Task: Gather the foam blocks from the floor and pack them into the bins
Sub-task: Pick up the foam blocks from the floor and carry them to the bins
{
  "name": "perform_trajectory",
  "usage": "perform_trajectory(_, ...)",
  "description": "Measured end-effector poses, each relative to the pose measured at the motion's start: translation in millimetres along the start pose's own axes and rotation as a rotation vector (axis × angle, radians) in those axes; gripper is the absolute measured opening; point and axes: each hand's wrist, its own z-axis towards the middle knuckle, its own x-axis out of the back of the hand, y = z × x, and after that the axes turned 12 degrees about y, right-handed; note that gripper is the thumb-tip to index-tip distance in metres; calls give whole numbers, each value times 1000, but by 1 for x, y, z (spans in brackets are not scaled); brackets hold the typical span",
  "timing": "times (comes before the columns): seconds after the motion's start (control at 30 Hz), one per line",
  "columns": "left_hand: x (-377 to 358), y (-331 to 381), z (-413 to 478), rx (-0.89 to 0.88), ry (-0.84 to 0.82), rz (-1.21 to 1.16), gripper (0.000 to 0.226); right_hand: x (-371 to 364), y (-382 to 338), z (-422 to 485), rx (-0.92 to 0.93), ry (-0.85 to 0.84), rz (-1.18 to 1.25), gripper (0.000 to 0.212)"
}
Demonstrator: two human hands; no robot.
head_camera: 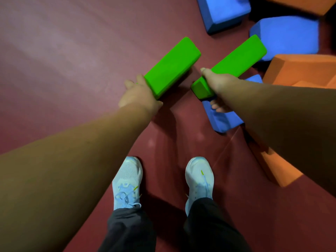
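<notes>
I hold two long green foam blocks above the dark red floor. My left hand [139,93] grips the near end of the left green block [172,67], which points up and to the right. My right hand [220,86] grips the near end of the right green block [236,59], its fingers curled underneath. Both blocks lie roughly parallel, a small gap apart. No bin is in view.
Blue foam blocks lie at the top right [221,11], [285,35] and just under my right hand [221,119]. Orange foam blocks [300,70], [278,170] lie along the right edge. My two pale shoes [127,180], [200,179] stand on the red floor [63,60].
</notes>
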Motion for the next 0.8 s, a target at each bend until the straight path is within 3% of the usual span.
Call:
perform_trajectory(0.2, -10, -16, 15, -10, 36, 60, 75, -15, 1, 13, -42, 6, 88, 61)
perform_trajectory(0.3, 5, -28, 6, 6, 51, 33, 74, -10, 4, -6, 49, 47, 24, 61)
perform_trajectory(0.47, 58, -59, -42, 168, 14, -129, 70, 18, 9, -79, 305, 55, -320, 89)
perform_trajectory(0.6, 125, -103, -103, 360, -73, -269, 76, 53, 4, -168, 542, 25, -626, 75)
perform_trajectory(0.7, 181, -133, -161, 435, -90, -290, 70, 77, -12, -241, 689, -4, -805, 86)
perform_trajectory(0.8, 233, -164, -233, 545, 2, -320, 64, 94, -29, -326, 898, -35, -984, 90)
